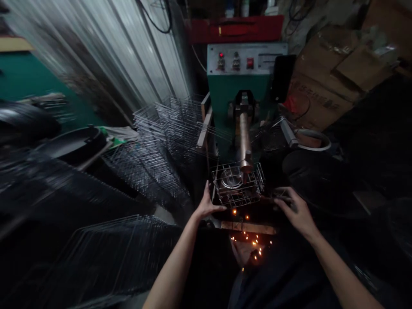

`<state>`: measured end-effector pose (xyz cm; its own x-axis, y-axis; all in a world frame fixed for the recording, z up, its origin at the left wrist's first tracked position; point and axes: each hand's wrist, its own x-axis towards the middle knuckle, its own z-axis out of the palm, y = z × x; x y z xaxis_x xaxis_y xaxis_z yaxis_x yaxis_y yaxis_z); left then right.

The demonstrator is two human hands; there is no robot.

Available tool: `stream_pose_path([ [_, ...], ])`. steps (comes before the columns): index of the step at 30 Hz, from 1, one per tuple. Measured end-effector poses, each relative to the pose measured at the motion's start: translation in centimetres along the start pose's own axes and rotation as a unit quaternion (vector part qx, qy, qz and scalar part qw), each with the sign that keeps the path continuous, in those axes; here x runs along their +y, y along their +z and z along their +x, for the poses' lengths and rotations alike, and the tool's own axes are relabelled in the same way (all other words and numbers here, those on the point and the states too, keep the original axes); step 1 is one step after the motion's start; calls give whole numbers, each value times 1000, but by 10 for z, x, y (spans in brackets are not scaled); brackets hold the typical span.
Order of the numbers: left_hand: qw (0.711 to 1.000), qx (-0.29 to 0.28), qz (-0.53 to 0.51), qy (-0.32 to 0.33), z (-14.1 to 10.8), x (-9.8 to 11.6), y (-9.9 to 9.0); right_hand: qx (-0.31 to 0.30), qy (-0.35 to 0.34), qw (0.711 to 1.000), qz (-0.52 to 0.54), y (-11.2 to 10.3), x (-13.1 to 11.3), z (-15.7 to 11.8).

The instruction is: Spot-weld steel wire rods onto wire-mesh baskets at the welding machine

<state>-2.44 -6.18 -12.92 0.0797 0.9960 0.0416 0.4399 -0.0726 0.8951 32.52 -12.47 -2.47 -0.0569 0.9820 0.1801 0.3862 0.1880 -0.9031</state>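
A small wire basket point(240, 199) sits under the copper electrode point(245, 146) of a spot welder point(222, 101), with a round wire ring point(231, 178) in its middle. My left hand point(207, 207) is at the basket's near left corner, thumb and fingers spread apart; whether it touches the wire I cannot tell. To the right of the basket, my right hand point(295, 210) has its fingers pinched together around something thin, too dark and blurred to name. Orange sparks point(254, 243) fall below the basket, in front of my lap.
Stacked wire racks point(161, 141) stand to the left, beside corrugated metal sheeting point(128, 47). More wire grids point(112, 257) lie at the lower left. Behind the right hand are a round pan point(313, 139) and cardboard boxes point(322, 98). A red case point(238, 29) rests above the welder's panel.
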Motion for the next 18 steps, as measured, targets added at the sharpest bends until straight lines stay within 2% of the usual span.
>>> stream_pose_path([
  [2, 998, -20, -56, -12, 1, -11, 13, 37, 75, 994, 69, 5, 8, -14],
  [4, 996, -29, -79, -8, 4, -12, 19, 52, 116, 988, 91, 10, 10, -23],
  [7, 996, -22, -91, -13, -2, -6, 15, 17, 133, 987, 87, 6, -3, -35],
  [10, 995, -11, -102, 7, -30, -2, 6, -78, 108, 985, 105, -12, -28, -48],
  [13, 994, 2, -91, 67, -64, 7, -3, -191, 62, 974, 102, -24, -57, -60],
  [15, 993, 17, -74, 95, -79, 15, -8, -242, 28, 967, 76, -22, -78, -62],
  [18, 995, 8, -50, 91, -88, 20, -13, -323, -42, 943, 70, -11, -109, -60],
])
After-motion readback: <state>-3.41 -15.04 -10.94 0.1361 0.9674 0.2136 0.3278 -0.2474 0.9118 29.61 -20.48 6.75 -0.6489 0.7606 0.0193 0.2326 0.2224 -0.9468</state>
